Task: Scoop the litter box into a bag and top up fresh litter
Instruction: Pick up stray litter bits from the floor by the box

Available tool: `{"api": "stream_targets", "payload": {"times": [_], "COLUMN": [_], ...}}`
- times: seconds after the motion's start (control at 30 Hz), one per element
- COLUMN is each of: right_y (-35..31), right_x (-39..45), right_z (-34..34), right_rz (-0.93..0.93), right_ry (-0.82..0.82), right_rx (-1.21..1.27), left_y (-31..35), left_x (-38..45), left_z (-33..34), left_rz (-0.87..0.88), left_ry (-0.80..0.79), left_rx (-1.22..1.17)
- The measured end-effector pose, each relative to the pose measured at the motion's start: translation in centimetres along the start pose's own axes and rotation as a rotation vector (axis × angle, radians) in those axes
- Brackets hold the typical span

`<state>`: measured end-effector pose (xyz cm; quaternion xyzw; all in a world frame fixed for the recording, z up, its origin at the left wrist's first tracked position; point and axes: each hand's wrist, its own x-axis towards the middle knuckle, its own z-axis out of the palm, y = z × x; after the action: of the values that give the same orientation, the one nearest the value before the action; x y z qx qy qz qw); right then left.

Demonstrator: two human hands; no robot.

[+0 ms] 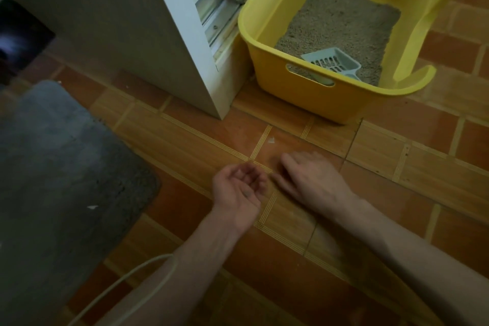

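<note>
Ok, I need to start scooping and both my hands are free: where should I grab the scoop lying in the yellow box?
Probably by its handle, the narrow end at the near right of the scoop, close to the litter box's front wall. Its slotted head points away to the left on the litter. Reach the right hand down over the front rim; the handle is partly hidden by it.

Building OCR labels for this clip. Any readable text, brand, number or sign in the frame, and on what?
None readable.
Yellow box: no print or label shows on its walls.
Scoop: plain, no marking visible.
White cabinet: no writing shows.
Grey mat and tiled floor: no text; the small white flecks are scraps, not lettering.
The frame is dim and slightly blurred, so fine embossing could be missed.
</note>
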<state>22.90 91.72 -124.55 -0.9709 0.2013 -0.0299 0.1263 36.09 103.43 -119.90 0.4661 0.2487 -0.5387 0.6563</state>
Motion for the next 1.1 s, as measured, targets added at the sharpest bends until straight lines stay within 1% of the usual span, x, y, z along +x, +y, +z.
{"api": "stream_targets", "payload": {"times": [0.1,0.27,0.4,0.47,0.63,0.73,0.9,0.97,1.03,1.1], "right_y": [-1.1,-1.8,-1.8,-1.9,-2.0,-2.5,-2.3,-1.4,-0.2,1.4], "right_x": [1.1,2.0,2.0,1.9,0.9,0.4,-0.2,-0.8,-1.6,-2.5], "right_z": [0.3,1.1,1.1,0.9,-1.0,-2.4,-3.5,-3.7,-3.8,-3.7], "right_rz": [-0.086,-0.141,-0.141,-0.102,0.073,0.078,0.061,0.085,0.165,0.291], "right_ry": [0.054,-0.019,-0.031,-0.016,0.090,0.146,0.124,0.134,0.180,0.243], "right_rx": [-0.082,-0.150,-0.168,-0.140,0.104,0.163,0.166,0.180,0.215,0.269], "left_y": [1.9,2.9,2.6,2.4,1.5,0.6,-1.0,-1.6,-2.2,-2.7], "left_x": [0.4,1.2,1.7,1.8,2.1,2.3,2.7,2.8,3.0,3.1], "left_z": [-0.1,-0.4,-0.5,-0.4,0.0,1.0,3.0,3.8,4.4,4.9], "left_rz": [0.060,0.119,0.106,0.095,0.084,0.065,-0.055,-0.084,-0.097,-0.108], "left_ry": [0.029,0.075,0.057,0.049,0.008,-0.039,-0.122,-0.161,-0.191,-0.209], "left_rx": [-0.115,-0.146,-0.166,-0.178,-0.162,-0.110,0.005,0.014,0.000,-0.011]}}
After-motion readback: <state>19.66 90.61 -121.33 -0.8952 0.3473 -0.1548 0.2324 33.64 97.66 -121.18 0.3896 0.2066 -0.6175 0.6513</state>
